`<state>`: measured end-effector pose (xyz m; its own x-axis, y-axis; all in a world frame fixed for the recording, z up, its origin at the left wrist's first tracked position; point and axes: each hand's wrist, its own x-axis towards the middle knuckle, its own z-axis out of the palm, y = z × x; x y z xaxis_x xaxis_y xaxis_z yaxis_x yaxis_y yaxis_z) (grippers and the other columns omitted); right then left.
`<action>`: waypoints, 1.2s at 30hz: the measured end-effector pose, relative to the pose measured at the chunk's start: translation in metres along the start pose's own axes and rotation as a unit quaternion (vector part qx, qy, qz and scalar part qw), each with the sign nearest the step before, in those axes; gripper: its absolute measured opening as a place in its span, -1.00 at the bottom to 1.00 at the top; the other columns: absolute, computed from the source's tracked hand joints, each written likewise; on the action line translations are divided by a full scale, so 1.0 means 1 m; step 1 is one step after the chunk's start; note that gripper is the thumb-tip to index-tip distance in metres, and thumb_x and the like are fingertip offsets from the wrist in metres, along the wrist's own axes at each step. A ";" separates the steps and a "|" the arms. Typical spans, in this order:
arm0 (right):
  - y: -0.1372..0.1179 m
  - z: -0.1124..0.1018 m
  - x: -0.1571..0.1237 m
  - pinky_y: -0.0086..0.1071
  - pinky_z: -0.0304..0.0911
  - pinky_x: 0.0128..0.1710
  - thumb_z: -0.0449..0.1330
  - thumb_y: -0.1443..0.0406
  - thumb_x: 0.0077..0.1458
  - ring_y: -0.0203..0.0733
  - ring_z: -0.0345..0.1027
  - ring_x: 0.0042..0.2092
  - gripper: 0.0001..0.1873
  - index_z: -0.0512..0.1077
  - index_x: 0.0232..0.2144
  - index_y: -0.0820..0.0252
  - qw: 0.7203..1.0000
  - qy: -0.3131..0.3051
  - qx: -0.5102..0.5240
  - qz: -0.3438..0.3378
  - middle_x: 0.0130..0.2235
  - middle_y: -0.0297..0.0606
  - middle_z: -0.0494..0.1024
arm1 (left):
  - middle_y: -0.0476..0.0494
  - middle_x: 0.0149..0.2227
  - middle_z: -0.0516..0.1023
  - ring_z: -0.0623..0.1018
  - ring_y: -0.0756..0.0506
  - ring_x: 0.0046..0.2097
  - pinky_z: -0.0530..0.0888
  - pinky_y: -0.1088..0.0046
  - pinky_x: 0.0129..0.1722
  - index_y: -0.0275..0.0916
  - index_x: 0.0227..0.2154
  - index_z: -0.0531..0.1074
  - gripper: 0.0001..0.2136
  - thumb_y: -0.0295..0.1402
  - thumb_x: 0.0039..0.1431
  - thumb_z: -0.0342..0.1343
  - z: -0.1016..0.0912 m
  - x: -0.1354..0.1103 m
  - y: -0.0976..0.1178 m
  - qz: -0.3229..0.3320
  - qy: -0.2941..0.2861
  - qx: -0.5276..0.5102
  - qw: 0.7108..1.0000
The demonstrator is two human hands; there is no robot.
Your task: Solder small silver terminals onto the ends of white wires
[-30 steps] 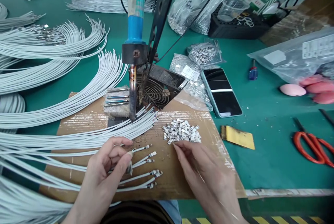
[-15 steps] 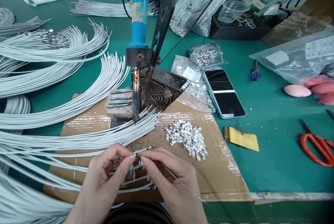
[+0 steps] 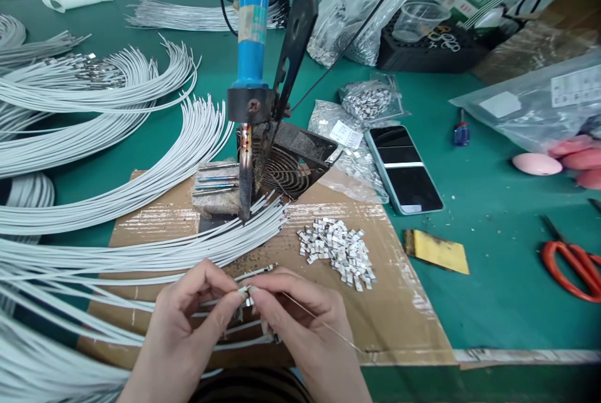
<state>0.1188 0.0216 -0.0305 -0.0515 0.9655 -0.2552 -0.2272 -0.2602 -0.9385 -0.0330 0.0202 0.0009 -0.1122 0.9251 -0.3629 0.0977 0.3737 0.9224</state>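
Note:
My left hand [image 3: 188, 315] is closed in a pinch on the end of a white cable [image 3: 206, 304], just above the cardboard. My right hand [image 3: 300, 321] is also closed, its thumb and forefinger meeting the left fingertips at the cable end. A thin silvery solder wire [image 3: 323, 323] runs through the right hand and trails out over its back. A small metal tab [image 3: 248, 303] shows just below the fingertips; which fingers hold it, I cannot tell. Other white cables pass beneath both hands. Beyond them, a blue-handled soldering iron [image 3: 250, 46] stands with its tip pointing down.
A pile of small metal tabs [image 3: 335, 249] lies on the cardboard [image 3: 389, 309], right of the cable bundle [image 3: 225, 243]. Behind the iron is a dirty fan [image 3: 286, 168]. Farther right are a phone [image 3: 406, 171], a yellow sponge [image 3: 439, 251], a screwdriver [image 3: 461, 131] and red scissors [image 3: 570, 265].
Both hands have stayed close together, with the fingertips shifting slightly downward and closing nearer to each other. The thin wire's tail has swung a little. The view has moved very slightly.

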 end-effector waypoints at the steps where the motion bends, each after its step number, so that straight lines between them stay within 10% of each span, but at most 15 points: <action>1: 0.001 -0.001 0.000 -0.52 0.26 -0.52 0.41 0.27 0.14 -0.35 0.30 -0.50 -0.91 0.76 -0.36 0.04 1.000 -0.003 0.013 0.001 -0.47 -0.34 0.57 | 0.08 -0.56 0.49 0.43 0.00 -0.48 0.35 0.55 -0.47 -0.16 -0.52 0.54 -0.83 -0.32 0.16 0.34 0.000 0.000 0.000 0.004 -0.001 0.000 1.000; 10: -0.008 -0.013 0.003 -0.52 0.24 -0.56 0.50 0.22 0.02 -0.39 0.28 -0.58 -0.91 0.76 -0.44 0.10 0.988 -0.071 0.057 0.123 -0.55 -0.35 0.57 | -0.03 -0.50 0.49 0.36 -0.06 -0.43 0.26 0.43 -0.43 -0.17 -0.52 0.56 -0.74 -0.19 0.26 0.25 -0.012 -0.003 0.000 0.016 -0.071 0.084 0.994; 18: -0.026 -0.010 0.001 -0.46 0.22 -0.52 0.33 0.39 0.15 -0.29 0.39 -0.52 -0.81 0.75 -0.40 0.11 0.974 -0.083 -0.197 -0.071 -0.56 -0.35 0.58 | 0.06 -0.55 0.29 0.18 -0.01 -0.47 0.08 0.43 -0.47 -0.20 -0.52 0.47 -0.68 -0.11 0.24 0.27 -0.017 0.001 0.003 -0.045 -0.099 0.038 0.993; 22: -0.029 -0.011 0.004 -0.49 0.26 -0.51 0.33 0.36 0.18 -0.32 0.39 -0.52 -0.83 0.72 -0.42 0.10 0.980 -0.089 -0.172 -0.040 -0.53 -0.38 0.58 | 0.09 -0.57 0.27 0.16 0.00 -0.49 0.05 0.45 -0.51 -0.20 -0.52 0.48 -0.73 -0.17 0.20 0.29 -0.012 0.003 0.002 -0.059 -0.074 0.033 0.995; 31: -0.013 0.008 -0.005 -0.56 0.23 -0.61 0.45 0.19 0.07 -0.40 0.25 -0.60 -0.82 0.69 -0.49 0.15 0.991 0.036 0.055 0.116 -0.60 -0.39 0.50 | 0.09 -0.58 0.42 0.31 0.03 -0.51 0.20 0.54 -0.50 -0.19 -0.45 0.49 -0.74 -0.16 0.28 0.26 0.009 -0.006 0.002 0.003 -0.003 0.012 1.000; 36: 0.011 0.021 -0.010 -0.53 0.25 -0.59 0.39 0.31 0.14 -0.36 0.32 -0.56 -0.87 0.71 -0.45 0.09 0.995 0.099 0.010 -0.029 -0.54 -0.36 0.57 | 0.12 -0.58 0.40 0.30 0.06 -0.51 0.23 0.61 -0.49 -0.20 -0.38 0.48 -0.64 0.01 0.22 0.33 0.007 -0.006 -0.003 -0.055 -0.007 -0.092 0.994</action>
<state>0.0964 0.0093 -0.0337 0.1536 0.9575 -0.2442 -0.2439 -0.2027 -0.9484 -0.0252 0.0137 -0.0009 -0.0980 0.8811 -0.4627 -0.0961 0.4544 0.8856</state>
